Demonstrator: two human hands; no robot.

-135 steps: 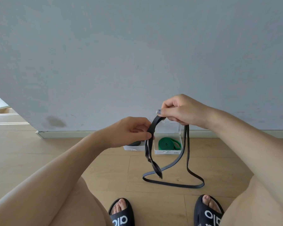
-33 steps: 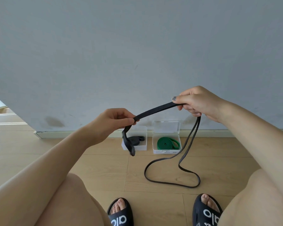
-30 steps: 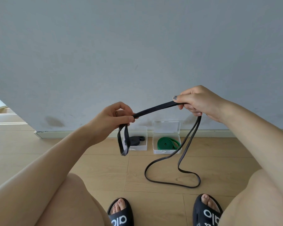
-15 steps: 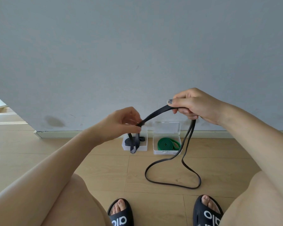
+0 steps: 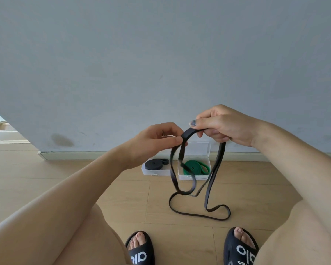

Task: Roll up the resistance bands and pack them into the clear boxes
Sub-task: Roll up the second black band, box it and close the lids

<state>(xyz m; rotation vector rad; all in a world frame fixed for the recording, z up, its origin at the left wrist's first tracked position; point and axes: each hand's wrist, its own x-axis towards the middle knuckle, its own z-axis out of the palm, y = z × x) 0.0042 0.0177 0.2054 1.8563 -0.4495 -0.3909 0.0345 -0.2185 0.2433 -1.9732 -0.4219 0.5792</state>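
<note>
Since the earlier frame, the hands have closed together at centre frame. Left hand [image 5: 157,138] and right hand [image 5: 221,125] both pinch the black band [image 5: 208,190], fingers curled; its slack lies on the floor [image 5: 84,178], lower centre.

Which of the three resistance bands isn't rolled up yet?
The long black band held between the left hand and right hand, trailing onto the floor. The small black band and the green band lie coiled in their clear boxes.
</note>
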